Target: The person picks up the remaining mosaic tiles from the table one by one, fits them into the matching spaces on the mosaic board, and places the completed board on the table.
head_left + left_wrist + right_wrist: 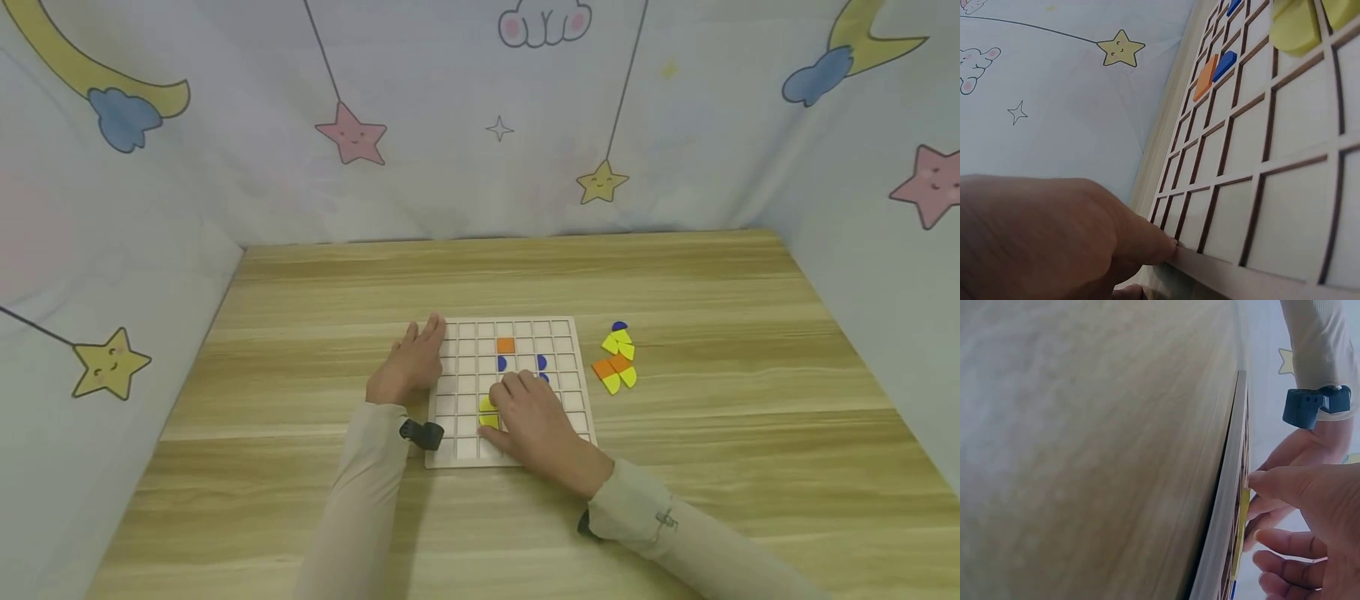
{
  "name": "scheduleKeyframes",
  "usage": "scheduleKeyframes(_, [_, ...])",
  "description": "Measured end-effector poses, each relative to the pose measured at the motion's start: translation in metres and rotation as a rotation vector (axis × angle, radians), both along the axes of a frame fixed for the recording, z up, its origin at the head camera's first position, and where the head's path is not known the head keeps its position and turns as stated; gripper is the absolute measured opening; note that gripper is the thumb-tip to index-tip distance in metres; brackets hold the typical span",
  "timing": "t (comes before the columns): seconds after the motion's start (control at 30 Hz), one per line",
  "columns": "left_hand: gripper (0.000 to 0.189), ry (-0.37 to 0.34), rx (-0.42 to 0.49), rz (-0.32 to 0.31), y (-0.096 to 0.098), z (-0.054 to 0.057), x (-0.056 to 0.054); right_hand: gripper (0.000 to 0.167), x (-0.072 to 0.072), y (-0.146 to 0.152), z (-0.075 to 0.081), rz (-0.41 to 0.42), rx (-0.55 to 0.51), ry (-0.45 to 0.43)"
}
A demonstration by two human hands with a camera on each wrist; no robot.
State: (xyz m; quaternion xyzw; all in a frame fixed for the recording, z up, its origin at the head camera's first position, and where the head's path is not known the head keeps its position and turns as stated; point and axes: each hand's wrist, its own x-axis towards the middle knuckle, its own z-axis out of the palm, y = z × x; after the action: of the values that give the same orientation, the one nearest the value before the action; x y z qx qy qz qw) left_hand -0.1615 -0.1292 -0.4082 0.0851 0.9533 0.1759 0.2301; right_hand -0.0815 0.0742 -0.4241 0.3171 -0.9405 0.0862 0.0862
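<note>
A pale gridded board (pixel 457 450) lies on the table under both hands. My left hand (pixel 411 364) rests at its upper left, fingertips on the edge. In the left wrist view, a finger of the left hand (pixel 1060 231) touches the frame. My right hand (pixel 542 432) bends over the lower middle of the board, thumb apart from the fingers, around yellow rounded pieces (pixel 489 420). In the right wrist view, the thumb of the right hand (pixel 1310 494) meets the end of a yellow piece (pixel 1242 519). An orange square (pixel 506 345) and blue half-rounds (pixel 542 362) sit in cells.
Right of the board, loose yellow pieces (pixel 628 377), orange pieces (pixel 603 369) and a blue half-round (pixel 619 327) lie on the wood-grain table (pixel 300 317). A patterned cloth (pixel 450 192) stands behind the table and along both sides.
</note>
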Motion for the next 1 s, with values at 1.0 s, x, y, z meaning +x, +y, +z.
scheduleKeyframes(1.0, [0.059,-0.026,0.002,0.008,0.002,0.004,0.001,0.037,-0.019,0.029,0.016,-0.13,-0.112,-0.169])
